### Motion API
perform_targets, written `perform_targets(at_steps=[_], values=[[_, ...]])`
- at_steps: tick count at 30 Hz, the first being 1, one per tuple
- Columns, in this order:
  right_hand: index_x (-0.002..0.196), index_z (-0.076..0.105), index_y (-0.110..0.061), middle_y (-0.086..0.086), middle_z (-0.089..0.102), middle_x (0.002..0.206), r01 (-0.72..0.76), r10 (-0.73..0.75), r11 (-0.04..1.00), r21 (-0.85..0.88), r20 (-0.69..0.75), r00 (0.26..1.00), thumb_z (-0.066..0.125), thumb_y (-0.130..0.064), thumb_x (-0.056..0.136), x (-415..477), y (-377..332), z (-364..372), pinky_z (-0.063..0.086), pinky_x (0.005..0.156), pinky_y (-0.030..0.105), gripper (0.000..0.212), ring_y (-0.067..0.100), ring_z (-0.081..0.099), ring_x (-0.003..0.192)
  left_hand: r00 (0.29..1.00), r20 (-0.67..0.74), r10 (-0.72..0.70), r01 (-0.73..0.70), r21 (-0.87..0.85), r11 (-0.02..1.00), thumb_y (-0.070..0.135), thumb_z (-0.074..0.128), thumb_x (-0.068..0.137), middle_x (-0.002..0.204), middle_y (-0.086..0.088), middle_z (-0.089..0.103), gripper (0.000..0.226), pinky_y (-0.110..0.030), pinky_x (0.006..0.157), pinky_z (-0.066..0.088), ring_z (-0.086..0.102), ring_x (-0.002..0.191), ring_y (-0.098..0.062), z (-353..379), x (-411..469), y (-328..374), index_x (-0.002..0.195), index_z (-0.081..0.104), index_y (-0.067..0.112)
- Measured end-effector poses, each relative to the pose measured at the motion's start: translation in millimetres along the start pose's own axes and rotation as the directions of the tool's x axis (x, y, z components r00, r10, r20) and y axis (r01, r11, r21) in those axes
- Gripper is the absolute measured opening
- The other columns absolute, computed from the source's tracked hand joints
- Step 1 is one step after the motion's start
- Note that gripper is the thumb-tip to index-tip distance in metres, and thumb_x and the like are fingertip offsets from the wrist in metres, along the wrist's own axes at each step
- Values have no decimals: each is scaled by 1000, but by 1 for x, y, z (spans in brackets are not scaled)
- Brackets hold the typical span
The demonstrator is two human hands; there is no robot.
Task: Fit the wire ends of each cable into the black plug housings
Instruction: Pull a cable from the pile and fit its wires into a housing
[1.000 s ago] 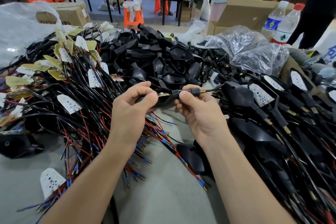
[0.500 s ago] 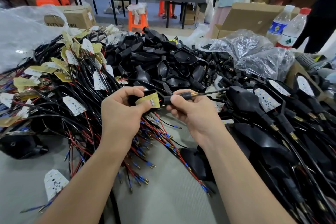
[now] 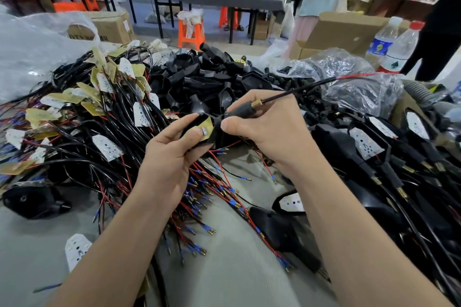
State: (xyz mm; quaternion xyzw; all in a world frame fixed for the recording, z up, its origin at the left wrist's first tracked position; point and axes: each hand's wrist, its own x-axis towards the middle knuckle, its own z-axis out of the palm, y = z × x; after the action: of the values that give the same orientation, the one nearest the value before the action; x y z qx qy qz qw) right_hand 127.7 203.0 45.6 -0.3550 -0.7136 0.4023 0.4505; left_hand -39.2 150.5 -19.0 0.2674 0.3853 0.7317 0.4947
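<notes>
Black cable (image 3: 282,95) now trails farther out; right hand (image 3: 269,132) grips its matte, brass-collared sleeve (image 3: 240,109), left hand (image 3: 169,154) pinches flat yellowish board (image 3: 209,124).

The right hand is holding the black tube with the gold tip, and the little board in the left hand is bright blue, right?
Not quite. The little board in the left hand is yellow, not blue; the head view shows it. The right hand does hold the black tube with the gold tip.
</notes>
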Motion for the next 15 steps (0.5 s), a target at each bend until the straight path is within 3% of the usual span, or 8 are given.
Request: perform_targets(at_steps=[3,5,8,10,13,15], values=[[74,78,-21,0,72,62,-22,16,998,-66,-92,996,86,-27,62,-8,7,-18,45,52,22,16,8,61,53,973,214,-88,81,42,996,6,77,77,108,-5,80,30,-20,70,61,78,92,-17,3,-6,0,105,82,18],[75,78,-19,4,71,60,-103,102,995,8,-152,983,85,-25,61,-21,19,-26,44,47,22,16,10,61,50,942,314,-116,80,125,989,-1,78,78,114,-5,78,37,-23,75,62,77,98,-22,6,-10,-5,107,83,20],[81,76,-13,7,71,62,-245,270,953,176,-136,953,81,-2,69,-41,39,-23,46,45,22,16,12,61,49,958,282,-41,-71,377,923,-14,73,83,107,-2,80,45,-30,79,63,76,98,-23,11,-11,-17,109,80,22],[89,75,-11,10,72,70,-299,327,927,226,-99,940,76,7,75,-46,46,-17,50,52,24,23,18,65,59,975,223,2,-114,486,867,-17,70,85,98,2,81,48,-29,78,63,76,91,-19,13,-10,-22,106,80,25],[106,67,-9,11,75,86,-360,418,814,456,-31,908,61,11,90,-48,46,-14,55,58,24,27,23,71,74,979,203,-3,-97,480,872,-16,68,88,98,5,81,48,-27,77,63,77,90,-15,9,-8,-22,103,80,28],[106,62,-9,11,74,87,-354,447,759,547,-42,893,54,10,95,-49,45,-15,56,58,26,23,25,72,76,976,217,-7,-98,471,877,-15,68,89,100,4,81,48,-27,77,63,78,91,-18,6,-7,-21,104,81,29]])
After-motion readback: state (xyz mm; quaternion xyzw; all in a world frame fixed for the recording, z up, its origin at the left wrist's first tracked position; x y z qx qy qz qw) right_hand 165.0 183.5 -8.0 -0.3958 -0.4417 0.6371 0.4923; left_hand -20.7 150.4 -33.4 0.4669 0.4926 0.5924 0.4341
